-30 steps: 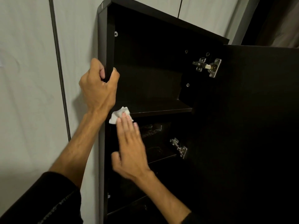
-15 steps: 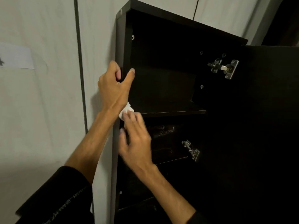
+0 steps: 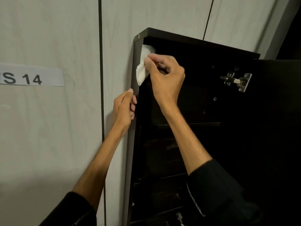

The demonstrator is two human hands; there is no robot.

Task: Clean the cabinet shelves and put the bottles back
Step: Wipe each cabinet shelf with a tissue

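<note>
Cabinet (image 3: 203, 51), dark and tall, stands against a pale wall (image 3: 48, 128); its door (image 3: 276, 128) hangs open on the right, carried by a metal hinge (image 3: 236, 81). Shelves (image 3: 187, 123) inside appear bare; no bottles are in view. Right hand (image 3: 164, 79) pinches a white cloth (image 3: 143, 66) against the inner left edge near the top. Left hand (image 3: 124, 108) sits lower, fingers curled at the cabinet's front edge; whether it grips the edge cannot be determined. Hands are apart. Wipe downward in one continuous stroke, keeping the cloth flat and pressure even. Brace the frame with the left hand. Refold to a clean face when soiled.
</note>
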